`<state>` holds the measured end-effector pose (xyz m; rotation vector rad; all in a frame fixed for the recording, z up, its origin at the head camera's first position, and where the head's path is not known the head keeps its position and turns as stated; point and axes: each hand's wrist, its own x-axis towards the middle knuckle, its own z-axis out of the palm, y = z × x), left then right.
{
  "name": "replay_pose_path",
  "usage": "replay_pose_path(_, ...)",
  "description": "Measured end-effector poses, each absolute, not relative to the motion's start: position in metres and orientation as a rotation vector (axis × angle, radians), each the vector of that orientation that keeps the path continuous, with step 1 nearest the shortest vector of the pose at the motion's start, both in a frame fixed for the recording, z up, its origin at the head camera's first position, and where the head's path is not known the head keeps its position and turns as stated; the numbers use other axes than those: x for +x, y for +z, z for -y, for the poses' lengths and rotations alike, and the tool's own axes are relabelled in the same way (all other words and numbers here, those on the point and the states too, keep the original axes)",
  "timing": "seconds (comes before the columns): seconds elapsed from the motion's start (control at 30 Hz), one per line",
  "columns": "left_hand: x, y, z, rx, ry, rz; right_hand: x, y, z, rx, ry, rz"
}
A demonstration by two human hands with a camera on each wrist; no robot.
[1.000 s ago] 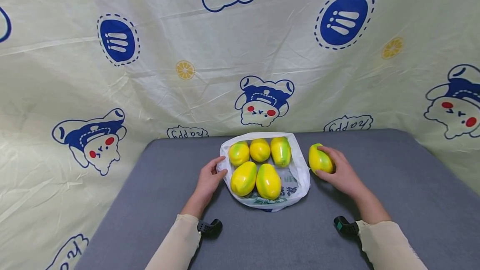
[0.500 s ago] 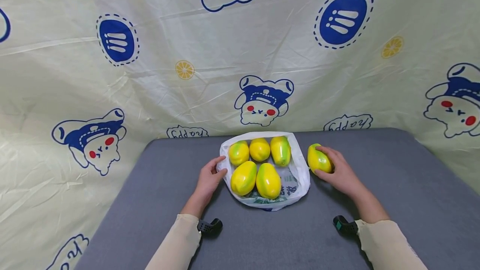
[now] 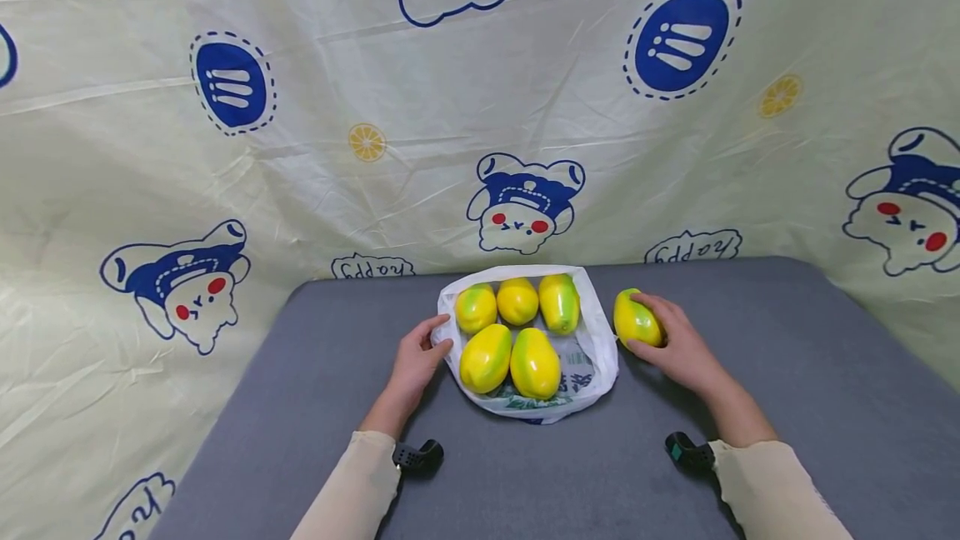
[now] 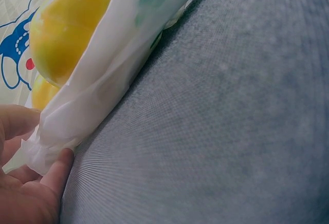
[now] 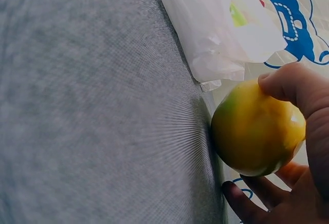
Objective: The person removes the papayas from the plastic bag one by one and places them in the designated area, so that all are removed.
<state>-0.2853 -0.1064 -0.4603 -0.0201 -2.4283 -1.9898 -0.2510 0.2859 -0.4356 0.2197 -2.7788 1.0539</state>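
Between the hands, a white plastic bag lies with its mouth wide and its rim turned up. Several shiny yellow-green papayas sit inside in two rows, and printing shows on the bag's bottom at the right. My left hand holds the bag's left rim; in the left wrist view, white plastic lies between the thumb and fingers. Just right of the bag, my right hand grips a single papaya, the thumb on its near side. Its right end is hidden by the hand.
A grey cloth-covered table carries everything. Behind it hangs a pale curtain with blue cartoon prints. Black wrist devices sit at both sleeve cuffs.
The right hand and its papaya have shifted slightly left, closer to the bag. The left hand stays at the bag's rim, and the view has tilted a little.
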Motion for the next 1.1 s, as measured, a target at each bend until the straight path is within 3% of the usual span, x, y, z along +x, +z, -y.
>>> replay_pose_path(0.47, -0.287, -0.460, 0.106, -0.035, -1.994, 2.434, -0.248, -0.421, -0.275, 0.198, 0.926, 2.726)
replay_pose_path(1.1, -0.287, -0.460, 0.107, -0.016, -2.009, 2.433, -0.231, -0.383, -0.220, 0.463, 0.860, 2.623)
